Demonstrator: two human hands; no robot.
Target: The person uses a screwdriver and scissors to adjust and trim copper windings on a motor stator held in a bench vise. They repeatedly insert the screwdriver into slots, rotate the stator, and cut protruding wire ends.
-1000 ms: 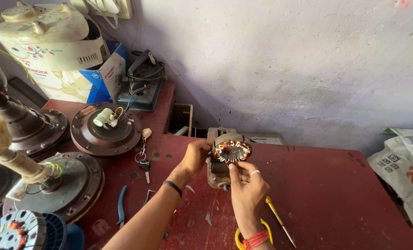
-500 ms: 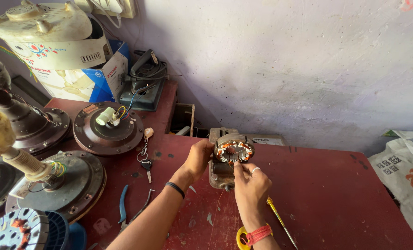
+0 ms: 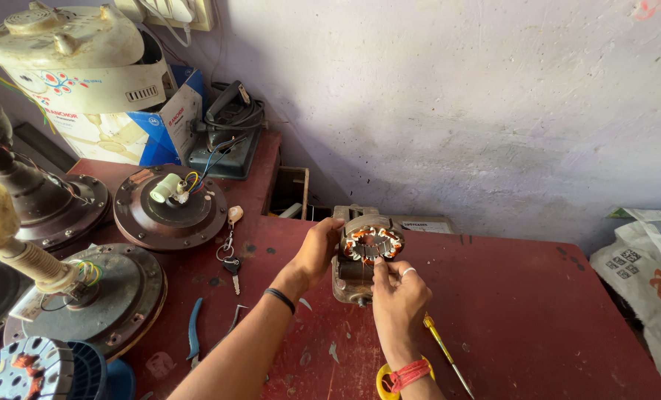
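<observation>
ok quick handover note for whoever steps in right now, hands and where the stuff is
Left hand grips the side of the small grey metal motor stator with copper windings, held upright on the red workbench.
Right hand has fingertips on the windings at the front.
Yellow-handled screwdriver lies on the bench by the right wrist; blue-handled pliers lie to the left.
Done: stator is out in the open, windings exposed.
Left: cannot tell from this view.

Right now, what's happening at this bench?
A person is working on a small motor stator with copper windings, held above a red workbench. The left hand grips its side; the right hand has fingertips at the windings. A yellow-handled screwdriver lies by the right wrist, blue-handled pliers to the left, with ceiling fan motors beyond.
</observation>
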